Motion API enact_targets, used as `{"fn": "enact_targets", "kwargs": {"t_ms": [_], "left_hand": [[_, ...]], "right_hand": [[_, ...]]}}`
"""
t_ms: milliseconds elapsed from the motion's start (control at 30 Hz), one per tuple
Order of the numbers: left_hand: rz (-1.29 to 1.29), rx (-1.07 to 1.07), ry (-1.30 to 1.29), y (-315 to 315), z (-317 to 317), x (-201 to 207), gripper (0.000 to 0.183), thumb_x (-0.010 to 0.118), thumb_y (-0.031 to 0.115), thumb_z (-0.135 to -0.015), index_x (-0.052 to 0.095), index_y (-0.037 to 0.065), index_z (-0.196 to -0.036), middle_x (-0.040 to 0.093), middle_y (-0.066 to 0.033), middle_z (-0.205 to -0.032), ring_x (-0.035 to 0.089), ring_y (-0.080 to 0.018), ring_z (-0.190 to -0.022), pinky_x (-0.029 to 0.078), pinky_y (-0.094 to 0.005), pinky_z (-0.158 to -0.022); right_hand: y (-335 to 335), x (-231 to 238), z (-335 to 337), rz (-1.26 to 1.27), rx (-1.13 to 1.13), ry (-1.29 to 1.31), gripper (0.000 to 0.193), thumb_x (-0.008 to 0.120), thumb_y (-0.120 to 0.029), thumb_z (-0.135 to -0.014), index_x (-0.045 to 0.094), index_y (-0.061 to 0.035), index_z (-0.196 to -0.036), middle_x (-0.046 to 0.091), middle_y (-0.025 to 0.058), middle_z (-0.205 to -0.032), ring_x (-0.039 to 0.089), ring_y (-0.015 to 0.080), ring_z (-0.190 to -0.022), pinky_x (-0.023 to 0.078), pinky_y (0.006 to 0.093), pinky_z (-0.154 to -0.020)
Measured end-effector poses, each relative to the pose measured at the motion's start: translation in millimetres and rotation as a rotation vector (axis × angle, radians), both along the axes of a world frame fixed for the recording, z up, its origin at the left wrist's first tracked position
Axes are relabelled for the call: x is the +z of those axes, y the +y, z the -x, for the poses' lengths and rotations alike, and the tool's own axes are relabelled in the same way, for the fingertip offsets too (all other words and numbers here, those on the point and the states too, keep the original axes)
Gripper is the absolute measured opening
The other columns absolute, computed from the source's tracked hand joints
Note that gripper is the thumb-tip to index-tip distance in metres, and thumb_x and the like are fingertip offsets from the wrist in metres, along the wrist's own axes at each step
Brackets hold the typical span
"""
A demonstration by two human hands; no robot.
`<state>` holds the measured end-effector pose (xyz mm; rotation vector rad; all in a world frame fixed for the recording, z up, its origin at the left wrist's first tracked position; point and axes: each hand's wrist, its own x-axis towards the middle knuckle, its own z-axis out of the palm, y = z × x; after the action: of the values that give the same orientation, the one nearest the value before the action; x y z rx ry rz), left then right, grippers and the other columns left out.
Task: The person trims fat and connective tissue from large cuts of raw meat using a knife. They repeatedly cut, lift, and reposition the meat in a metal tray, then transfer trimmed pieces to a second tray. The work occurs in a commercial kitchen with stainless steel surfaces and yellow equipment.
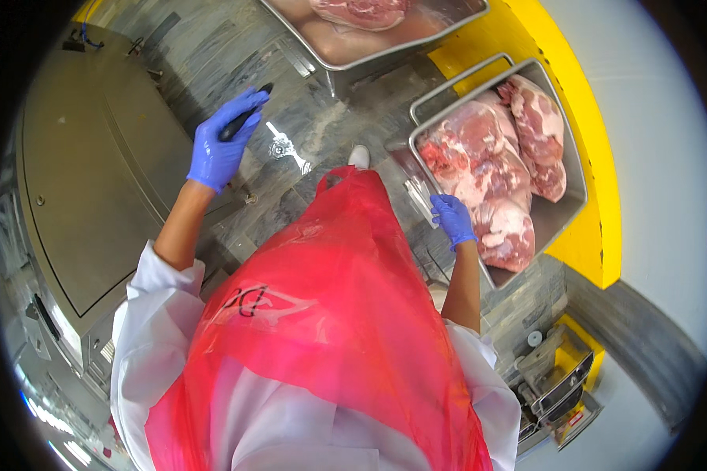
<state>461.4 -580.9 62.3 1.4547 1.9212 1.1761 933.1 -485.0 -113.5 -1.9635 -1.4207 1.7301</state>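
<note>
My left hand (226, 145), in a blue glove, is raised over the floor on the left. Its fingers are wrapped round a black, elongated object (234, 127) that looks like a handle; its exact kind is not clear. On the right, my right hand (452, 220), also gloved in blue, curls over the near-left rim of a steel meat cart (576, 206). Several large cuts of raw meat (491, 177) with pale fat and skin are piled in this cart. My fingers lie beside the meat at the rim.
Another steel cart (353, 61) with meat stands at the top. A yellow barrier (605, 228) runs along the right wall. A large steel cabinet (94, 173) occupies the left. Racks with containers (554, 385) stand lower right. The grey tiled floor (334, 118) shines in places.
</note>
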Motion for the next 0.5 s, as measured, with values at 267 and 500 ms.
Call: {"fn": "enact_targets", "kwargs": {"t_ms": [267,500], "left_hand": [[-0.037,0.027,0.137,152,20,-25,0.033,0.068,0.005,-0.092,0.070,0.015,-0.123,0.062,-0.0127,-0.135,0.059,-0.0247,-0.126,0.049,-0.0345,-0.102],[-0.068,-0.021,0.121,262,46,-83,0.032,0.069,0.003,-0.091,0.070,0.014,-0.121,0.059,-0.0159,-0.138,0.062,-0.0321,-0.120,0.052,-0.0347,-0.097]], "right_hand": [[137,-19,66,0.058,0.144,0.074,0.048,0.074,-0.038,-0.089,0.067,0.0019,-0.113,0.070,0.0084,-0.091,0.063,0.0143,-0.073,0.052,0.0292,-0.065],[256,-14,127,-0.100,0.278,-0.047,0.047,0.073,-0.038,-0.089,0.068,0.0028,-0.111,0.073,0.0141,-0.100,0.066,0.0197,-0.093,0.052,0.0331,-0.084]]}}
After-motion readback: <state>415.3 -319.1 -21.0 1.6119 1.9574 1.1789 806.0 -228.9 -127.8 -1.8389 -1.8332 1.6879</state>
